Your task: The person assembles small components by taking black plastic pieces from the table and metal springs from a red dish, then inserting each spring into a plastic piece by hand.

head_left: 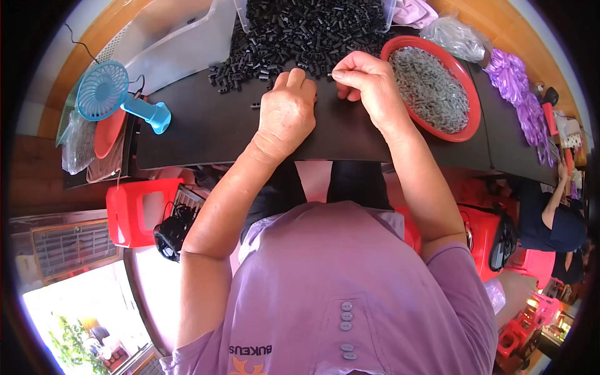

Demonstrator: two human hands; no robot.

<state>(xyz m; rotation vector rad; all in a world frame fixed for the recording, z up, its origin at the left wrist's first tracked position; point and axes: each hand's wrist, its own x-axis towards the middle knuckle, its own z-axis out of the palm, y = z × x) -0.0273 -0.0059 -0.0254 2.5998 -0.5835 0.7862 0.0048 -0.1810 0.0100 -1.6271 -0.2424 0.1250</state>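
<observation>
My right hand (369, 81) pinches a small metal piece (330, 75) between thumb and fingertip; it looks like a screw, but is too small to be sure. To its left, my left hand (289, 109) is closed, knuckles up, over the dark table. Its fingertips are hidden, and whatever they hold cannot be seen. Just beyond both hands spreads a big heap of short black tubular plastic parts (312, 31). One loose black part (255, 105) lies beside my left hand. Right of my right hand, a red oval basin (473, 100) is full of small grey metal pieces (431, 87).
A blue handheld fan (103, 90) stands on the table's left, before a translucent plastic bin (181, 47). Clear bags (453, 37) and purple plastic (509, 78) lie at the far right. A red stool (140, 209) is below left. Another person (553, 215) is at right.
</observation>
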